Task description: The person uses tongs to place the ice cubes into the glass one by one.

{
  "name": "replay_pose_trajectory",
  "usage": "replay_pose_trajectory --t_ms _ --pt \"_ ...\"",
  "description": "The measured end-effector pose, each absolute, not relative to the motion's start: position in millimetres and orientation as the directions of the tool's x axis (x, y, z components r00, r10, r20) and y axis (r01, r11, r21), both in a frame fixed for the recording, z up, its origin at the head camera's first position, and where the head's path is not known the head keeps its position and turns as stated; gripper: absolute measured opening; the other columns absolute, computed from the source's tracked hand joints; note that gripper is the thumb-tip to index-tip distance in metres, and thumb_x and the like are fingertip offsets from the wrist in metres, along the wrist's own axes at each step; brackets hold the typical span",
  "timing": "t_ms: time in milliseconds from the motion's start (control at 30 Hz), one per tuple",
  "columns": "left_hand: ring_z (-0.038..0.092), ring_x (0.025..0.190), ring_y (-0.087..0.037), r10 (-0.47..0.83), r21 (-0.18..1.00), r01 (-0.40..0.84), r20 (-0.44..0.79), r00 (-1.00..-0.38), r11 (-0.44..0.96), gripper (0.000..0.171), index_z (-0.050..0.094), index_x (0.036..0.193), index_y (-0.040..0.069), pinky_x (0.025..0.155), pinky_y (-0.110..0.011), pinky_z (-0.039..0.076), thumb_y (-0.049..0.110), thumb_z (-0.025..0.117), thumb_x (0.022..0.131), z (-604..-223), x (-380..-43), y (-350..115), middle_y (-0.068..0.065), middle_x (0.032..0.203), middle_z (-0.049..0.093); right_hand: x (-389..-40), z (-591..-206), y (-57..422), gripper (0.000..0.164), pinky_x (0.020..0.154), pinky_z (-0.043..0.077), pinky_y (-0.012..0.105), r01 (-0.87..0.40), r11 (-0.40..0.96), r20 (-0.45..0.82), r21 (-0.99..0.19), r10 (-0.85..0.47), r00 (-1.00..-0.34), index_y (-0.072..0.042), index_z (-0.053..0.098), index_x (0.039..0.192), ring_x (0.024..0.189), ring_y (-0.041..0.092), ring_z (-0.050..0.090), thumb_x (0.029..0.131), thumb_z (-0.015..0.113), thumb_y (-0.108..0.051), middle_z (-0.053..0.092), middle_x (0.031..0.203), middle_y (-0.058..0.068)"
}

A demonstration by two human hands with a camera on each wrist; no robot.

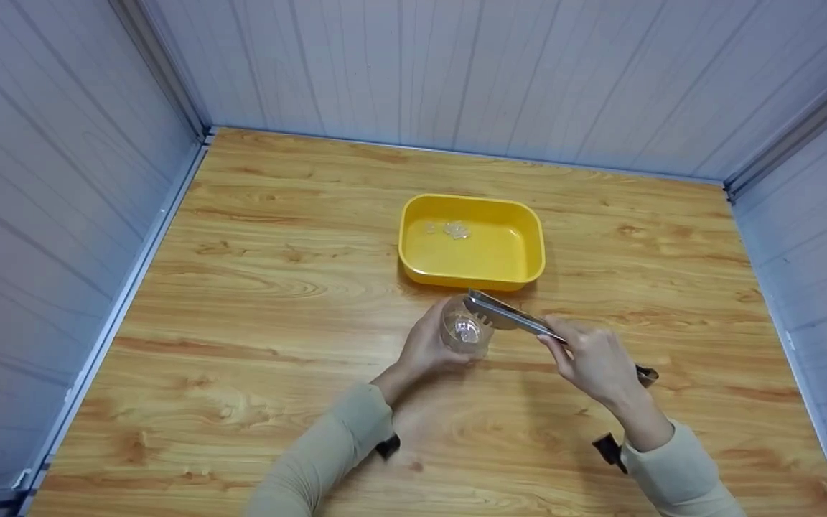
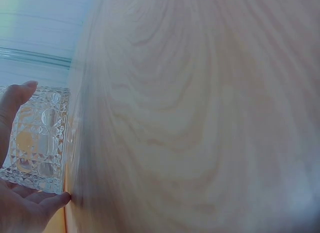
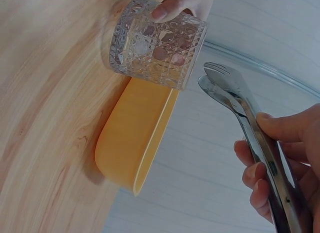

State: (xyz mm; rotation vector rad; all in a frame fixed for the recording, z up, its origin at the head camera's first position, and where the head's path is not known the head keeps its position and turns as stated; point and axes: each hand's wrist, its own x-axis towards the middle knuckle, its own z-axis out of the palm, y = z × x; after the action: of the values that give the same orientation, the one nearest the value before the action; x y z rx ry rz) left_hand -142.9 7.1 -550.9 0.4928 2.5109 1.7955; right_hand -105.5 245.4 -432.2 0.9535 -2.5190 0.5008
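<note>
A clear patterned glass stands on the table with a few clear ice-like pieces inside. My left hand grips its side, thumb and fingers round the wall, as the left wrist view also shows. My right hand holds metal tongs by their arms. The tongs' tips, one fork-shaped and one spoon-shaped, are just past the glass rim in the right wrist view, above its mouth in the head view. I see nothing between the tips.
Just beyond the glass sits a yellow basin with several clear pieces on its floor. The wood-grain table is bounded by pale panel walls at the back and both sides.
</note>
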Motion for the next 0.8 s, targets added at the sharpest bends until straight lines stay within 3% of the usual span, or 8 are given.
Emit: replay_pose_trajectory --t_ms 567,800 --pt "0.042 0.114 -0.013 0.267 0.922 0.274 0.201 -0.943 0.275 0.096 0.039 0.129 0.014 0.099 -0.029 0.03 0.014 0.086 0.046 -551.7 -143.4 7.0 0.002 0.125 0.048 -103.7 -433.8 246.7 0.027 0.037 0.032 0.019 -0.648 0.74 0.449 -0.181 -0.524 -0.723 -0.001 0.063 0.098 0.045 0.006 0.04 0.074 0.069 -0.011 0.065 0.074 0.007" --pt "0.042 0.115 -0.015 0.265 0.921 0.269 0.195 -0.944 0.282 0.095 0.038 0.13 0.012 0.1 -0.03 0.03 0.015 0.085 0.047 -550.6 -142.0 6.2 -0.001 0.126 0.048 -104.9 -434.2 246.7 0.029 0.036 0.03 0.019 -0.631 0.752 0.438 -0.19 -0.51 -0.741 -0.001 0.062 0.1 0.042 0.006 0.036 0.075 0.068 -0.013 0.064 0.073 0.007"
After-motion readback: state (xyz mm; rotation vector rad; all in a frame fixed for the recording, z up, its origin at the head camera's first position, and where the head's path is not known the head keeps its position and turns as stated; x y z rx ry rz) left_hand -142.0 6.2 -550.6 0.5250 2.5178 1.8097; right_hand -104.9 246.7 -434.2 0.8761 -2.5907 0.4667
